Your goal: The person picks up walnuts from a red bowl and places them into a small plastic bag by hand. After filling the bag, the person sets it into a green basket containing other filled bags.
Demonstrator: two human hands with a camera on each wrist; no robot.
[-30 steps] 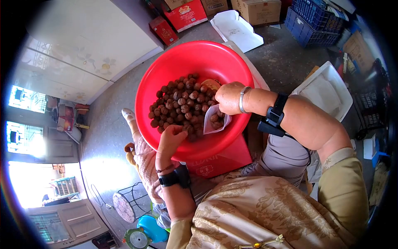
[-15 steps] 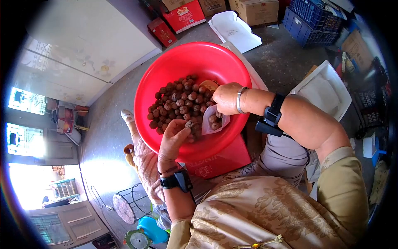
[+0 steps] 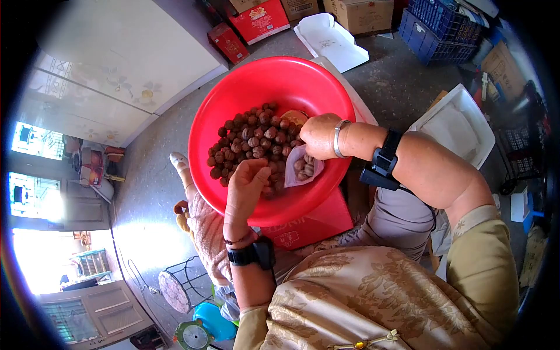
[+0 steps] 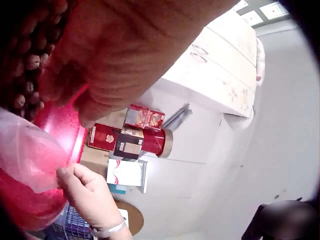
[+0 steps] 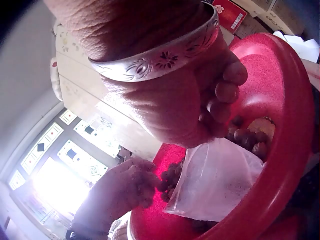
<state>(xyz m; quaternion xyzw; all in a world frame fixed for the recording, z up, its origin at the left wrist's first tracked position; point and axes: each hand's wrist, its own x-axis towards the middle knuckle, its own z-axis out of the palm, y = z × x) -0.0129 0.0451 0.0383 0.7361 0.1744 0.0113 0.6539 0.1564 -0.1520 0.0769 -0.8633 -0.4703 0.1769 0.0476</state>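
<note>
A red plastic basin [image 3: 262,76] holds a heap of brown walnuts [image 3: 245,137]. My right hand [image 3: 321,135], with a silver bangle, pinches the rim of a thin translucent plastic bag [image 3: 294,178] inside the basin. Several walnuts show through the bag's mouth; its side appears pale in the right wrist view [image 5: 220,180]. My left hand [image 3: 246,184] hovers over the near edge of the heap, fingers bent, thumb towards the index finger, left of the bag. I cannot tell whether a walnut lies between those fingertips. A tan round piece [image 3: 294,116] sits behind the heap.
The basin stands above a red box [image 3: 297,227]. White trays lie at the back [image 3: 332,44] and to the right [image 3: 458,128]. Cartons [image 3: 364,14] and blue crates [image 3: 437,35] line the far side. A child-sized leg [image 3: 184,166] shows left of the basin.
My left hand has lifted and drawn back a little from the bag; the walnut seen at its fingertips half a second ago no longer shows there. My right hand stays at the bag.
</note>
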